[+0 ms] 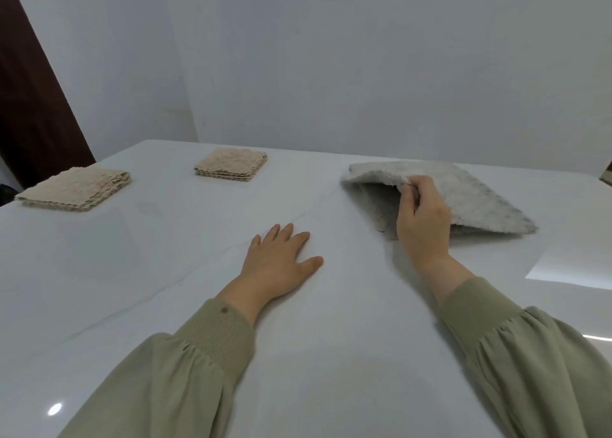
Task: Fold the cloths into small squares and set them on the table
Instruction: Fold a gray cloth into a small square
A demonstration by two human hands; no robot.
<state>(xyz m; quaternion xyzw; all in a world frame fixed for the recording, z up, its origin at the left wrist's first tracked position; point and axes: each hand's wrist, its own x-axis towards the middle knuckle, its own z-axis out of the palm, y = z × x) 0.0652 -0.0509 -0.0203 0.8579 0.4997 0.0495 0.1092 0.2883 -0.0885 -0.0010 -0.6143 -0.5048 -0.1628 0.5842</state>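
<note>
A fluffy grey cloth point(477, 194) lies folded on the right side of the white table point(165, 272). My right hand point(422, 219) pinches the near edge of its top layer and holds it lifted off the layer below. My left hand point(281, 260) rests flat on the bare tabletop in the middle, fingers spread, apart from any cloth. Two beige cloths sit folded into squares: one point(77, 189) near the left edge, a smaller one point(231, 164) at the back centre.
A white wall stands close behind the table's far edge. A dark brown door or panel point(29, 106) rises at the far left. A bright light patch point(573, 265) lies on the tabletop at the right.
</note>
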